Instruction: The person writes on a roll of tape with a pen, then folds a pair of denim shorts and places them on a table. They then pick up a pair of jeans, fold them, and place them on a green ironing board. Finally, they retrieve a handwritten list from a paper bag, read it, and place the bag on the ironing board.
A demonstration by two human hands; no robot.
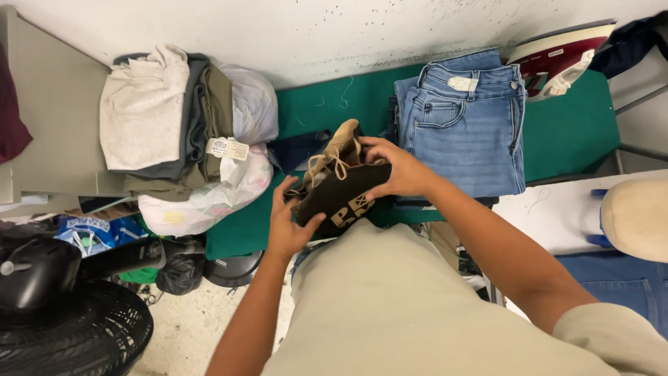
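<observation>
Both my hands hold a small folded dark garment [341,198] with tan lettering, a tan lining and drawstrings, over the green ironing board [313,111]. My left hand [289,226] grips its near left edge from below. My right hand [396,170] presses on its top right side, fingers curled over the tan cords. Just right of the garment lies a folded pair of blue jeans [466,122] on the board.
A stack of folded clothes [163,115] rests on plastic bags [212,195] at the left. A maroon and white iron [560,59] stands at the board's far right. A black fan [62,306] sits low left on the floor. White and blue fabric [557,216] lies to the right.
</observation>
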